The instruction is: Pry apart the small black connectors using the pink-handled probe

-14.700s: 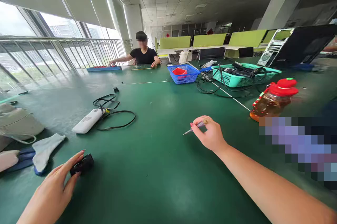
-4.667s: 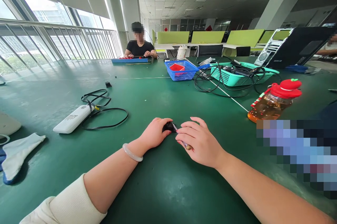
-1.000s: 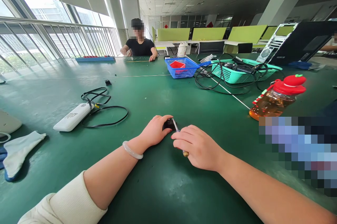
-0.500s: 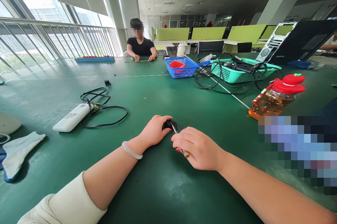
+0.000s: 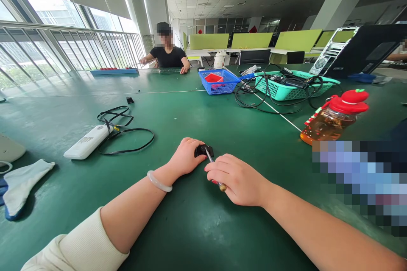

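Around a small black block-like part (image 5: 201, 151) on the green tabletop (image 5: 184, 228), the fingers of my left hand (image 5: 184, 157) are closed, thumb at its near side. Its exact kind is too small to make out. A slim screwdriver (image 5: 209, 156) slants out of my right hand (image 5: 238, 180), gripped in the curled fingers. Its metal tip meets the top of the black part, and the round brownish handle end shows below the fingers. My palm hides most of the handle.
To the left lie a white power bank-like device (image 5: 86, 142) with a black cord (image 5: 133, 151) and a glove (image 5: 27, 186). A blue basket (image 5: 219, 82), a green basket (image 5: 294, 88) with cables, and a red-lidded bottle (image 5: 330, 120) stand right. Another person (image 5: 170, 54) sits opposite.
Both hands and the screwdriver have shifted very slightly left, and my left fingers have drawn back a little, baring more of the black part. The person opposite has reached one arm out sideways.
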Action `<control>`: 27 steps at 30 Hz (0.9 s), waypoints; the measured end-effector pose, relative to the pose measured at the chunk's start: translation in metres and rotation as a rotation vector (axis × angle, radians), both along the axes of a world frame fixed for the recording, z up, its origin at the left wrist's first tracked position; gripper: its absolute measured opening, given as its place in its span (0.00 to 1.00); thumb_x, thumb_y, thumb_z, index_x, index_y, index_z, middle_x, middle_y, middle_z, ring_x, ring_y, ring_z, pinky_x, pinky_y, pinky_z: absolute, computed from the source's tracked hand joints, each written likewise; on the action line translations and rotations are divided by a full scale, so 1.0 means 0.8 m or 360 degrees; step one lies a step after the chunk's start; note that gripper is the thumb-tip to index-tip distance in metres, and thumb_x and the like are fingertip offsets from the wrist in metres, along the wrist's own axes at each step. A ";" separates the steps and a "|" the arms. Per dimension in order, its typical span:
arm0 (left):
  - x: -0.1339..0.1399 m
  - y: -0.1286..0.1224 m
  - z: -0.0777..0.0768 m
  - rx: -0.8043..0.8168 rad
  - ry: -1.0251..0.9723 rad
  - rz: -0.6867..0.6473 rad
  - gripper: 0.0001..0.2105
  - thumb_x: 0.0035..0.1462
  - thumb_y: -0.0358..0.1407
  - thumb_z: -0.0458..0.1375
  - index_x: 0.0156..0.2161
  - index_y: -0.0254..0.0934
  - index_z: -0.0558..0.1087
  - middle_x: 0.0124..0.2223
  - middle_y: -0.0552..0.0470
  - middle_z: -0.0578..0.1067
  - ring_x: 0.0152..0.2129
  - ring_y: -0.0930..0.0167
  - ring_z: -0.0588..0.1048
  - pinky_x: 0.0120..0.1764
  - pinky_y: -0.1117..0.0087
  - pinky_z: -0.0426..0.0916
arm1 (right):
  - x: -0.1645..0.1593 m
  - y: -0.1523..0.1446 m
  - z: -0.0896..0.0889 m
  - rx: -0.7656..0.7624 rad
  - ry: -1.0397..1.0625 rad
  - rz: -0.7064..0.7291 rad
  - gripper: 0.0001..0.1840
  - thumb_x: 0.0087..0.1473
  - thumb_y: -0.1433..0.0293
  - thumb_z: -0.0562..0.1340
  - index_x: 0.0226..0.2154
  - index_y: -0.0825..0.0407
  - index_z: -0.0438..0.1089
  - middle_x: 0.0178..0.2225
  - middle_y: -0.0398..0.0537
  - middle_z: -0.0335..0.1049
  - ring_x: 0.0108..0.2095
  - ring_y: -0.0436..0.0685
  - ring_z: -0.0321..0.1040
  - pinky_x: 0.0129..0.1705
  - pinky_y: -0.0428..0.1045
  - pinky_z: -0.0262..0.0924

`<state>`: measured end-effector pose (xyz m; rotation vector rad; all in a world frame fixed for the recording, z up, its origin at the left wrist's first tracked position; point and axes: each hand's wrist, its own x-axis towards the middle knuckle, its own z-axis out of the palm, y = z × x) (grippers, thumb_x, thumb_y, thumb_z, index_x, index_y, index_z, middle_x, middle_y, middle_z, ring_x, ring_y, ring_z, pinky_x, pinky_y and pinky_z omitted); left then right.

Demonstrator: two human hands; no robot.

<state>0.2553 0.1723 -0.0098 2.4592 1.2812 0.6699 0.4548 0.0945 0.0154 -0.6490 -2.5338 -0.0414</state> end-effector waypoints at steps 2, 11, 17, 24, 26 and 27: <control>0.000 0.000 0.001 0.0000 0.0003 -0.0004 0.12 0.53 0.35 0.60 0.44 0.40 0.74 0.46 0.50 0.78 0.48 0.59 0.70 0.54 0.55 0.64 | -0.001 0.000 0.000 0.0001 -0.0011 -0.0003 0.14 0.47 0.83 0.54 0.33 0.52 0.68 0.40 0.48 0.73 0.36 0.54 0.64 0.39 0.51 0.61; -0.002 0.001 -0.003 0.0001 0.0005 0.0014 0.13 0.53 0.36 0.60 0.45 0.38 0.74 0.47 0.48 0.77 0.49 0.59 0.70 0.53 0.54 0.65 | -0.001 0.000 0.001 0.0100 0.0151 -0.0075 0.17 0.46 0.84 0.52 0.34 0.52 0.67 0.40 0.49 0.73 0.36 0.55 0.64 0.40 0.52 0.60; -0.002 0.002 -0.007 0.0018 -0.0015 0.0022 0.16 0.53 0.37 0.62 0.47 0.39 0.74 0.48 0.47 0.77 0.51 0.58 0.69 0.55 0.54 0.64 | 0.002 0.005 -0.003 0.0004 0.0239 -0.0222 0.13 0.49 0.83 0.52 0.32 0.52 0.65 0.33 0.47 0.73 0.30 0.54 0.62 0.35 0.51 0.56; -0.002 0.000 -0.003 -0.0012 -0.0003 -0.0009 0.15 0.54 0.38 0.61 0.48 0.40 0.74 0.49 0.49 0.77 0.51 0.58 0.69 0.56 0.54 0.63 | 0.001 0.002 0.000 -0.0022 0.0360 -0.0256 0.08 0.56 0.78 0.54 0.33 0.51 0.66 0.31 0.46 0.72 0.27 0.53 0.62 0.32 0.50 0.56; -0.002 0.000 -0.001 -0.0017 -0.0003 -0.0015 0.15 0.54 0.38 0.61 0.48 0.40 0.73 0.49 0.49 0.77 0.51 0.59 0.69 0.56 0.54 0.63 | 0.000 0.000 0.002 -0.0027 0.0422 -0.0225 0.08 0.57 0.77 0.54 0.34 0.51 0.66 0.33 0.47 0.73 0.29 0.54 0.63 0.33 0.50 0.58; -0.002 0.000 -0.001 -0.0023 0.0001 -0.0021 0.15 0.54 0.37 0.61 0.48 0.40 0.73 0.49 0.49 0.77 0.51 0.59 0.69 0.56 0.54 0.63 | 0.000 0.000 0.003 -0.0057 0.0471 -0.0216 0.08 0.58 0.77 0.54 0.35 0.51 0.66 0.34 0.48 0.74 0.30 0.54 0.65 0.35 0.50 0.60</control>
